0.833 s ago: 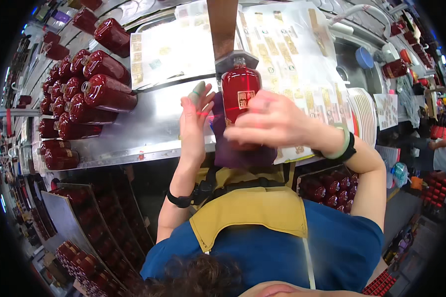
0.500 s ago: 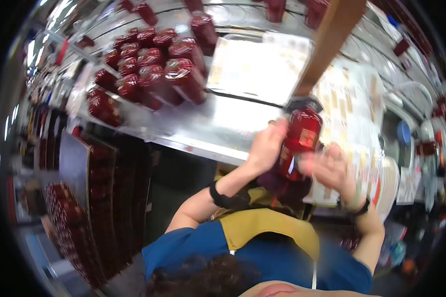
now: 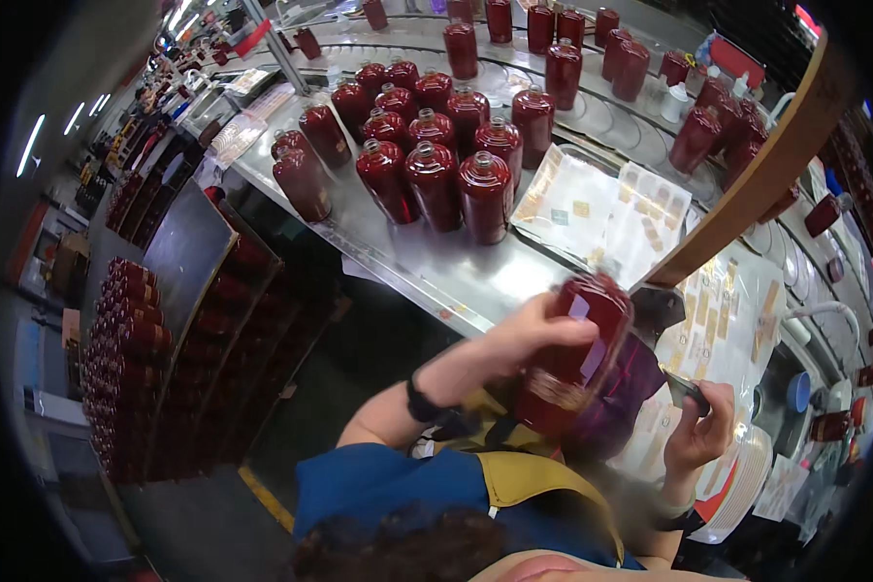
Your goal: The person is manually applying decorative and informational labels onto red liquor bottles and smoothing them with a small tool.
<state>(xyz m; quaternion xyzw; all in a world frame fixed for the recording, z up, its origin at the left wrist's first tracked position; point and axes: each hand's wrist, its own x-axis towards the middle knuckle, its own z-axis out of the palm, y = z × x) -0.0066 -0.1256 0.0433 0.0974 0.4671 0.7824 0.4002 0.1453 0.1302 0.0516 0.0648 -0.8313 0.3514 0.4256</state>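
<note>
My left hand [image 3: 533,335] grips a dark red glass bottle [image 3: 574,364] around its side, thumb across the front. The bottle is tilted and has gold decoration near its lower end. Purple cloth [image 3: 616,412] lies behind and below it. Off to the right, my right hand [image 3: 700,432] is closed around a small dark-handled tool [image 3: 687,391] with a thin pointed tip; its exact kind is unclear. That tip is apart from the bottle, over a sheet of gold decals [image 3: 718,325].
Several red bottles [image 3: 432,179] stand on the metal table [image 3: 388,257] at left. A tray with decal sheets [image 3: 572,209] lies beyond my hands. A wooden bar [image 3: 761,175] slants across the right. A blue cup [image 3: 798,391] is far right, and shelves of bottles [image 3: 131,320] stand lower left.
My right hand has moved away from the bottle to the right, and the dark-handled tool now shows in it. My left hand still holds the bottle, now tilted differently. The view has shifted.
</note>
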